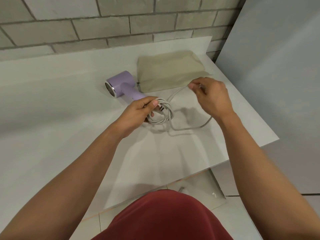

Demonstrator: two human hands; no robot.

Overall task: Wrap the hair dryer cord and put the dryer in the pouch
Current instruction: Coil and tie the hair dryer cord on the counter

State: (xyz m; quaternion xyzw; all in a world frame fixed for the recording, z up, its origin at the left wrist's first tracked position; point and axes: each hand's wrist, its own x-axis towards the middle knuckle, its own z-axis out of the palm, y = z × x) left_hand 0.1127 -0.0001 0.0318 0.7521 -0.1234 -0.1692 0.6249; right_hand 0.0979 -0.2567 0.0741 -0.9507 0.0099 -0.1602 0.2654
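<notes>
Above our red shirt [162, 217] at 6 o'clock, our left hand [138, 110] grips the coiled cord [170, 112], our right hand [211, 96] pinches its loose run toward 2 o'clock, with the dryer [121, 83] at 11 and the pouch [171, 71] at 12: mid-wrap, we judge, with another loop due next.

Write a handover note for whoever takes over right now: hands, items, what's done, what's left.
Left hand: grips the coiled part of the white cord.
Right hand: pinches the loose stretch of the cord.
Lilac hair dryer: lies on the white table, next to the flat beige pouch.
Done: several loops wound.
Left: wind the last slack, then put the dryer in the pouch.
</notes>
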